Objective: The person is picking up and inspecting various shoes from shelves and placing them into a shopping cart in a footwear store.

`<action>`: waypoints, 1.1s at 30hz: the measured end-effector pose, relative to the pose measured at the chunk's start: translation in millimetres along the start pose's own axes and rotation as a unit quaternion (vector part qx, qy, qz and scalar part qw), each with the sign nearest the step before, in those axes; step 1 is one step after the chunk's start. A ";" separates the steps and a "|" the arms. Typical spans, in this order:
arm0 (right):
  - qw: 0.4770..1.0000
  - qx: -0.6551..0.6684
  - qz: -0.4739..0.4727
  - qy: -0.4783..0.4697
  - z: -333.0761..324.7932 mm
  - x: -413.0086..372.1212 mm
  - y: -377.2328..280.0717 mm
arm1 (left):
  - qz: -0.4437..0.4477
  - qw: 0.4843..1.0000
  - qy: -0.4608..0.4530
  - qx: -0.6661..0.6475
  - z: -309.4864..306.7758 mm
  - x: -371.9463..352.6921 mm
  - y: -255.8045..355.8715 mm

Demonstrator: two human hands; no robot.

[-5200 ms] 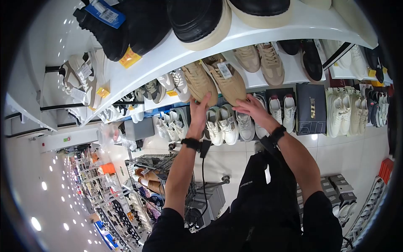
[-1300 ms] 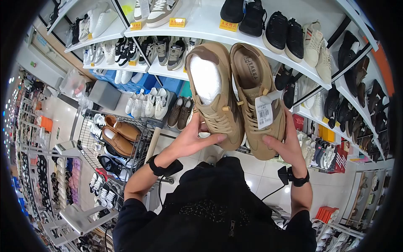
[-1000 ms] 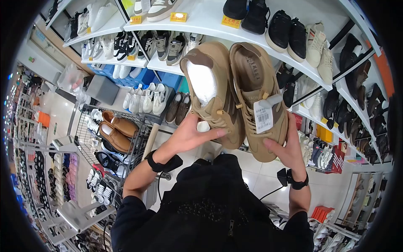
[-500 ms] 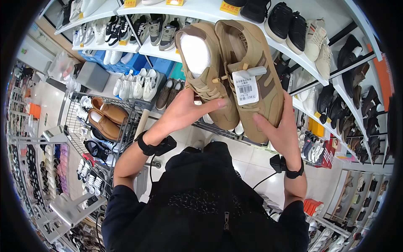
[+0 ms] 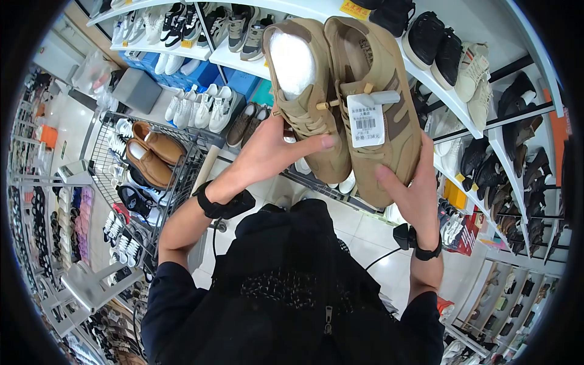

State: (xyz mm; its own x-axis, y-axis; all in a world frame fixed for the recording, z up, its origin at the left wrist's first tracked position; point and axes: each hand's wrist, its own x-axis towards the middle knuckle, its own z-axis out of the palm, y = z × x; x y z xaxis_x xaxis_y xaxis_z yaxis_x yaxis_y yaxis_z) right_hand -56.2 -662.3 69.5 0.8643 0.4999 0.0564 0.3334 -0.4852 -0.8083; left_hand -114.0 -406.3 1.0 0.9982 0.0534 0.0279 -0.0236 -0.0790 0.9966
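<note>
A pair of tan lace-up shoes is held side by side in front of me, toes toward my body. My left hand point(image 5: 274, 149) grips the left tan shoe point(image 5: 313, 121), its thumb across the toe area. White stuffing point(image 5: 292, 64) fills that shoe's opening. The right tan shoe point(image 5: 389, 152) is in my right hand point(image 5: 410, 188), thumb on the toe and fingers along the outer side. A white price tag point(image 5: 365, 121) with a barcode lies over its laces, beside a grey plastic piece point(image 5: 386, 97) at the fastening.
A wire cart point(image 5: 109, 182) at the left holds brown shoes point(image 5: 149, 164) and other footwear. White shelves point(image 5: 453, 97) with shoes curve across the top and right. A grey box point(image 5: 137, 90) stands behind the cart. More shoe racks point(image 5: 511, 292) are at the lower right.
Both hands still hold the tan shoes, which have shifted slightly right and up in view. The surrounding shelves have shifted slightly with the camera.
</note>
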 end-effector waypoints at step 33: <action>0.861 0.490 0.081 -0.110 -24.3 -9.5 139.2 | -0.016 0.966 -0.142 -0.217 -1.6 -7.1 -17.8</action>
State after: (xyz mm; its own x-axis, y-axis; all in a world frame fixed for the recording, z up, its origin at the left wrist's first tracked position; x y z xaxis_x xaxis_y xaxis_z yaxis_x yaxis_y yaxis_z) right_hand -8.9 -752.0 -29.3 0.7420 0.6579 -0.1287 -0.3552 0.2231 -0.9078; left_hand -120.7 -403.7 -16.8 0.9724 -0.2306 0.0348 0.0487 0.3467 0.9367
